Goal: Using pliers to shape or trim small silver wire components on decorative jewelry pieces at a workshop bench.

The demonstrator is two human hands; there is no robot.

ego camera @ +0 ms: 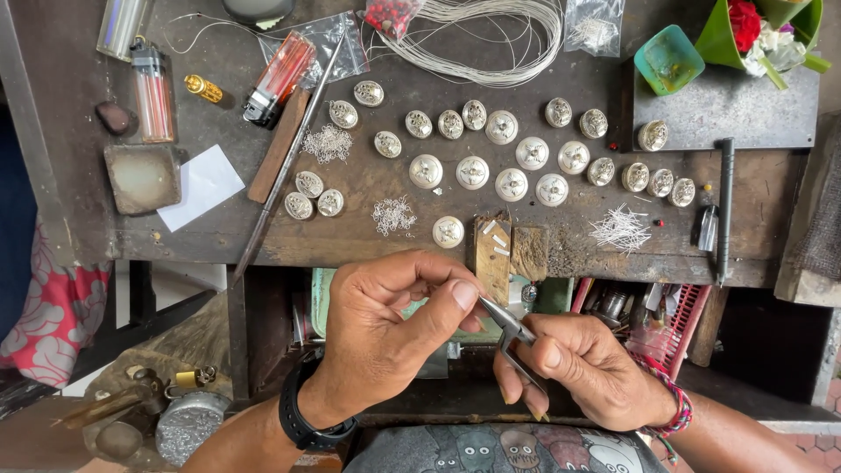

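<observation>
Right hand (pixel 574 368) pinches steel tweezers (pixel 508 331) mid-shaft, tips meeting left hand (pixel 394 324) thumb and forefinger near bench edge (pixel 368 250); whatever they nip is hidden — likely tiny, light, easily bent.

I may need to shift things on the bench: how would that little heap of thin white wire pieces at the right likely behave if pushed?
The wire pieces look hair-thin and lie loosely criss-crossed, so they would probably scatter rather than slide together. They seem very light, and likely bend easily. They sit close to the bench edge, so some could drop off.
</observation>
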